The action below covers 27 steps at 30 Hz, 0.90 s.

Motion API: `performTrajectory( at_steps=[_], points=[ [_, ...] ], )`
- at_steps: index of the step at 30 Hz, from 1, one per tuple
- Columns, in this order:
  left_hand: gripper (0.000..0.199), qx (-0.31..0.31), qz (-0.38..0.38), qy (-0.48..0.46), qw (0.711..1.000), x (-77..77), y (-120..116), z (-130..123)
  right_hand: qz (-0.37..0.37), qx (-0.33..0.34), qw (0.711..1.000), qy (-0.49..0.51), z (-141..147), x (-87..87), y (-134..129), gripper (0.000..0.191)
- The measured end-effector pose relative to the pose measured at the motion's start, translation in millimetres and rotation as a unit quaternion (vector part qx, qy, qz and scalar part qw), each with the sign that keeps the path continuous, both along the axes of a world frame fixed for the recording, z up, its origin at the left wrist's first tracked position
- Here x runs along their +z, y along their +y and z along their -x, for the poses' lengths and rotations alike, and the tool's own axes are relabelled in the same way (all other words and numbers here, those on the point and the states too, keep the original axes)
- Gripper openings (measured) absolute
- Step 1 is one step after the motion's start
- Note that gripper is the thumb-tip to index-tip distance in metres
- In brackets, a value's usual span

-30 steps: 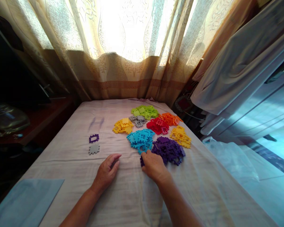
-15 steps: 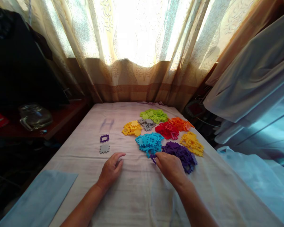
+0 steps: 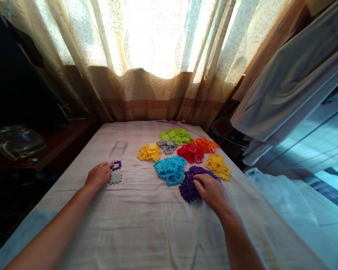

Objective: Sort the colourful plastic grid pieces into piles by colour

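On the left side of the cloth, my left hand [image 3: 100,175] has its fingertips at the left edge of a purple square-holed interlocking tile [image 3: 117,165]. Just below that tile lies a solid grey tile [image 3: 116,178]. My right hand [image 3: 211,190] rests over the right part of a heap of purple tiles [image 3: 190,187]. Its thumb and index finger are curled with a small gap, and no tile shows between them. A heap of blue tiles [image 3: 170,168] lies beside the purple heap.
Behind are yellow [image 3: 149,152], grey [image 3: 167,146], lime green [image 3: 176,135], red [image 3: 190,152] and orange tiles [image 3: 205,144], with more yellow tiles [image 3: 218,167] at right. A glass bowl [image 3: 19,142] stands on the side shelf. Curtains [image 3: 146,88] hang behind the table.
My left hand has moved left to the purple tile. My right hand has moved onto the purple heap, and the purple tile it held no longer shows. The view has shifted slightly.
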<state>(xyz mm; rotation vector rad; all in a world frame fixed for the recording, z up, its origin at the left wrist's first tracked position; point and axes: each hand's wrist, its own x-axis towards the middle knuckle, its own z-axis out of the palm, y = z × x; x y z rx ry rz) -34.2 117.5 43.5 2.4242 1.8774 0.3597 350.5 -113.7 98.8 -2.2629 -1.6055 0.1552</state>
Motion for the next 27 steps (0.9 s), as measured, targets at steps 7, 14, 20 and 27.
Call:
performTrajectory(
  at_steps=[7,14,20,27],
  points=[
    [0.026,-0.038,0.033,0.036,0.998,20.3,9.1,-3.0,-0.114,-0.035,0.991,0.065,-23.2,24.7,8.0,0.031],
    [0.030,-0.073,0.018,-0.025,0.997,33.5,-12.1,-19.0,-0.207,-0.127,0.961,0.134,-49.4,35.4,14.4,0.039],
    [0.033,-0.194,0.158,-0.296,0.922,33.3,-92.1,-100.8,-0.202,-0.094,0.965,0.139,-47.6,27.3,17.2,0.036],
    [0.023,-0.122,0.332,-0.513,0.782,19.0,-147.1,-214.1,-0.218,-0.120,0.956,0.155,-62.8,24.8,7.3,0.036]
  ],
)
